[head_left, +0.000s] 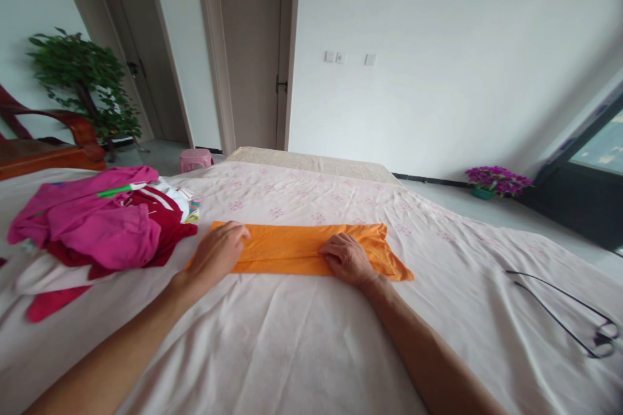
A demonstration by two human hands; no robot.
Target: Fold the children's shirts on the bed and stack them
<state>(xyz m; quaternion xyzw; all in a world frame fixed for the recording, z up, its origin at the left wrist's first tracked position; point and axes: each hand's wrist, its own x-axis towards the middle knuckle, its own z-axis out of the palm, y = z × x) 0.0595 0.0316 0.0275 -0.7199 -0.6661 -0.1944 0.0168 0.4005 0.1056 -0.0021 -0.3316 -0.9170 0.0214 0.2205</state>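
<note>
A bright orange cloth (287, 249), folded into a long strip, lies crosswise on the pale bedspread. Its right end is creased and a corner sticks out toward me; whether it is a shirt or another garment does not show. My left hand (221, 248) rests on the strip's left end, fingers curled down and closed on the fabric. Right of the middle, my right hand (348, 258) presses on the cloth with its fingers bent and gathered on it. The fingertips of both hands are partly hidden.
Left of the cloth is a heap of pink, red and white clothes (107, 220). Eyeglasses (579, 318) lie unfolded at the right on the bedspread (292, 343). Beyond it stand a pink stool (195, 160), a wooden chair (58, 136) and purple flowers (499, 179).
</note>
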